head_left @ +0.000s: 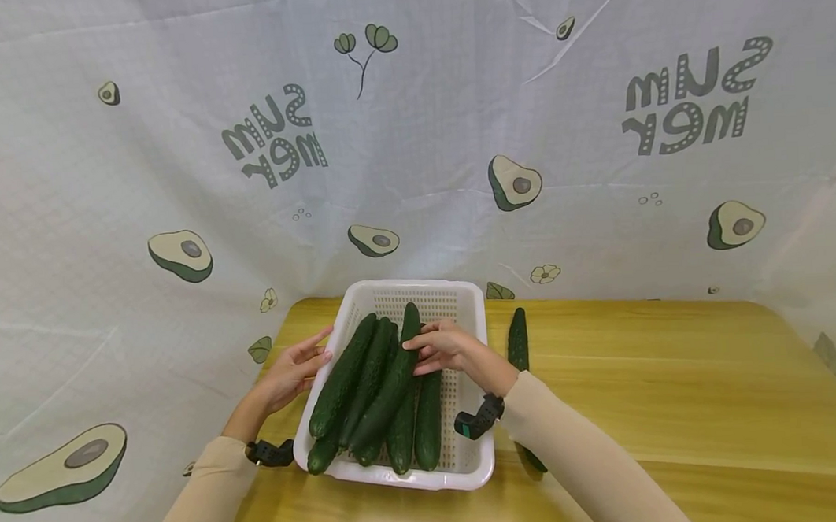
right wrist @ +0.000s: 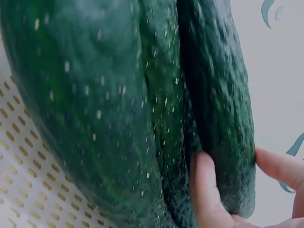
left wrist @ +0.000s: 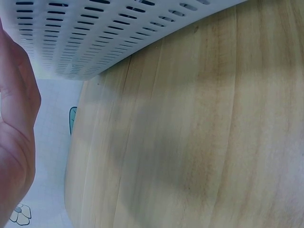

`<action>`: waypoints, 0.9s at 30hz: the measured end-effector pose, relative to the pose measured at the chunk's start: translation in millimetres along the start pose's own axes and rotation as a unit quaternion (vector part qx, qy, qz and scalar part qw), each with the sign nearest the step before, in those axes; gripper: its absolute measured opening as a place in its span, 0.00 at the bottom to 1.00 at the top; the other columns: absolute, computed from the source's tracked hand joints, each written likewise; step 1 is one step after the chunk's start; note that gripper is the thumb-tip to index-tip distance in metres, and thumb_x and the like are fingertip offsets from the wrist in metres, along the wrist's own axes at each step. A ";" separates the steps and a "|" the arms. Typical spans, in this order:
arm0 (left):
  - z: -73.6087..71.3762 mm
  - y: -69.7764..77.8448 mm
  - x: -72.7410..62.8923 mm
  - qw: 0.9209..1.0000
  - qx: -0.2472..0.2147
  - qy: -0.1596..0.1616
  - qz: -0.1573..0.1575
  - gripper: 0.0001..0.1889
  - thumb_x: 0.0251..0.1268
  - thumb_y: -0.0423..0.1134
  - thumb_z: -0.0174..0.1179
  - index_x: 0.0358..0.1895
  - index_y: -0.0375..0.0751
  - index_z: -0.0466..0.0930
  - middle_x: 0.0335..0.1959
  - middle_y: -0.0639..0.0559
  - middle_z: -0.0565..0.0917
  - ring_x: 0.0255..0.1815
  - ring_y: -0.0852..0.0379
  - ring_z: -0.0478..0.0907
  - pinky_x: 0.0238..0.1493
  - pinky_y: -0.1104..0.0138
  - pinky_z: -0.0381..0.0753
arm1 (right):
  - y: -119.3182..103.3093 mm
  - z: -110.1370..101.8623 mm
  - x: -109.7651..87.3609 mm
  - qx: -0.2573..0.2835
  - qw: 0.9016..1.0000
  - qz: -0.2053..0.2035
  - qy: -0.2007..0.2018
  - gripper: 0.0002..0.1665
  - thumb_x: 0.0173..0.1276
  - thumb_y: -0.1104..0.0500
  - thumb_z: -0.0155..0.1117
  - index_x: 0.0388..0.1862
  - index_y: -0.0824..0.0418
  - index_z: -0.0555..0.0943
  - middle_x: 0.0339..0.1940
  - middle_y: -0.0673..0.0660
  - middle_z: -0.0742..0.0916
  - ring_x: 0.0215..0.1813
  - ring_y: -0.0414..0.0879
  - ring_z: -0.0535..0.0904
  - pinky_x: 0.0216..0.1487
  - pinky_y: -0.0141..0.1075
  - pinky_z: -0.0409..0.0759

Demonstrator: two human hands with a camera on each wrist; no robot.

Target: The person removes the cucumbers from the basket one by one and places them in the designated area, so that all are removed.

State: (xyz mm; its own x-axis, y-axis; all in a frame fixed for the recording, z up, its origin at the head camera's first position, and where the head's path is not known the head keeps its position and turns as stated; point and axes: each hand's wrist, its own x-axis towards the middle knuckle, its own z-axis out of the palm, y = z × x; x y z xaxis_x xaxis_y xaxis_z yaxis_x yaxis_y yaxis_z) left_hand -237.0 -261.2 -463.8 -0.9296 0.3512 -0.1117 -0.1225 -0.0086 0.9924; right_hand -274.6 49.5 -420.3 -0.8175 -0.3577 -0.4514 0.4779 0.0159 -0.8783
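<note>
A: What is the right hand (head_left: 445,346) doing?

B: It has hold of a long cucumber (head_left: 391,392). The thumb is on one side and the fingers are on the other. That grip is only as wide as the cucumber.

A: Where is that cucumber?

B: In the white basket (head_left: 419,283), lying on top of the other cucumbers (head_left: 346,379). Its low end leans over its neighbors. I can't tell if any of it is lifted up.

A: And the left hand (head_left: 292,372)?

B: It is at the left edge of the basket. Its fingers are loose and touch the rim. It has no cucumber. I can't tell how hard it presses.

A: Is there a cucumber outside?

B: Yes, a lone cucumber (head_left: 517,338) on the table (head_left: 680,381), to the right of the basket. The right sleeve (head_left: 576,442) hides part of it.

A: So which step is this?

B: I think it is the grabbing step. One cucumber is pinched near its far end, and the rest lie close by.

A: What does the next move need?

B: I'd say a snug pinch, because the low end is heavy and could swing. Go slowly, so the others don't roll. The left hand should keep the basket from sliding.
</note>
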 end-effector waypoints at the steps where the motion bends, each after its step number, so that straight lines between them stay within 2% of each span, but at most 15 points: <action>1: 0.0 0.0 -0.1 1.000 0.000 0.000 0.000 0.33 0.78 0.33 0.52 0.81 0.44 0.50 0.53 0.48 0.76 0.44 0.58 0.82 0.40 0.64 0.86 | 0.2 0.6 -0.6 -0.002 1.000 -0.001 0.000 0.44 0.68 0.70 0.65 0.77 0.74 0.53 0.33 0.65 0.76 0.48 0.68 0.82 0.48 0.53 0.83; 5: -0.3 -0.1 0.2 1.000 0.000 -0.002 0.001 0.33 0.78 0.33 0.52 0.81 0.44 0.50 0.53 0.47 0.76 0.44 0.58 0.82 0.39 0.65 0.86 | -1.1 3.1 -3.5 -0.010 1.000 -0.007 -0.007 0.46 0.71 0.68 0.62 0.79 0.71 0.47 0.28 0.62 0.73 0.56 0.76 0.76 0.53 0.57 0.80; 7: -0.7 -0.3 0.7 1.000 -0.001 -0.003 0.003 0.33 0.79 0.33 0.52 0.81 0.44 0.50 0.53 0.47 0.76 0.44 0.58 0.82 0.39 0.65 0.86 | -3.0 3.5 -5.2 -0.008 1.000 -0.009 -0.012 0.46 0.72 0.68 0.60 0.80 0.69 0.45 0.31 0.63 0.73 0.58 0.77 0.74 0.54 0.59 0.78; 11: -1.3 -0.9 0.8 1.000 -0.002 -0.004 0.005 0.33 0.79 0.33 0.52 0.81 0.44 0.50 0.52 0.47 0.76 0.43 0.58 0.82 0.39 0.65 0.86 | -5.3 1.5 -8.1 0.009 1.000 -0.010 -0.022 0.44 0.74 0.68 0.58 0.80 0.67 0.45 0.47 0.75 0.72 0.62 0.80 0.68 0.56 0.61 0.75; 13: -1.4 -1.1 0.3 1.000 -0.002 -0.004 0.004 0.33 0.78 0.33 0.52 0.81 0.44 0.50 0.52 0.47 0.76 0.43 0.58 0.82 0.38 0.65 0.86 | -5.7 -0.4 -8.9 0.021 0.999 -0.012 -0.028 0.43 0.74 0.68 0.57 0.80 0.67 0.45 0.59 0.81 0.67 0.64 0.81 0.65 0.57 0.61 0.75; 15: -1.7 -1.3 -0.2 1.000 -0.001 -0.004 0.004 0.33 0.79 0.33 0.52 0.81 0.43 0.50 0.52 0.47 0.76 0.42 0.58 0.82 0.38 0.66 0.86 | -6.4 -3.0 -9.9 0.028 0.999 -0.014 -0.032 0.43 0.75 0.68 0.56 0.80 0.66 0.46 0.67 0.82 0.61 0.66 0.81 0.63 0.58 0.60 0.74; 18: -2.0 -1.5 -0.4 1.000 0.000 -0.005 0.004 0.33 0.79 0.33 0.52 0.81 0.43 0.50 0.52 0.48 0.76 0.42 0.59 0.81 0.37 0.67 0.85 | -8.6 -7.8 -12.8 0.034 0.998 -0.025 -0.038 0.42 0.76 0.67 0.56 0.80 0.66 0.46 0.71 0.81 0.56 0.67 0.80 0.62 0.58 0.58 0.76; 21: -2.0 -1.6 0.0 1.000 0.000 -0.005 0.003 0.33 0.79 0.34 0.52 0.81 0.44 0.50 0.52 0.48 0.76 0.42 0.59 0.82 0.38 0.67 0.85 | -11.6 -14.2 -16.7 0.038 0.998 -0.038 -0.040 0.41 0.77 0.66 0.56 0.80 0.66 0.47 0.71 0.79 0.58 0.67 0.77 0.65 0.54 0.53 0.81; 23: -1.9 -1.3 0.3 1.000 0.000 -0.004 0.003 0.33 0.79 0.34 0.52 0.81 0.45 0.51 0.52 0.48 0.77 0.42 0.58 0.82 0.38 0.66 0.85 | -13.7 -18.1 -20.4 0.043 0.997 -0.048 -0.040 0.41 0.77 0.66 0.55 0.80 0.66 0.48 0.70 0.77 0.62 0.64 0.75 0.70 0.50 0.50 0.83; 27: -1.2 -1.0 0.4 1.000 -0.003 -0.002 0.002 0.32 0.79 0.33 0.51 0.81 0.44 0.51 0.52 0.48 0.77 0.43 0.58 0.82 0.38 0.66 0.85 | -16.9 -25.7 -26.7 0.053 0.996 -0.060 -0.038 0.41 0.76 0.66 0.56 0.81 0.66 0.48 0.66 0.75 0.69 0.51 0.65 0.81 0.44 0.45 0.86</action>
State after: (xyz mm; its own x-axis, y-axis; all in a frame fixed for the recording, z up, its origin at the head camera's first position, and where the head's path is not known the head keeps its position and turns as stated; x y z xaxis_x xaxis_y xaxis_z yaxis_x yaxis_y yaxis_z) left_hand -237.7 -262.1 -464.9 -0.9284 0.3558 -0.1071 -0.1202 -0.0149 0.9926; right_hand -269.1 82.7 -397.5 -0.8466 -0.4199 -0.3270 0.4124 -0.1293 -0.9018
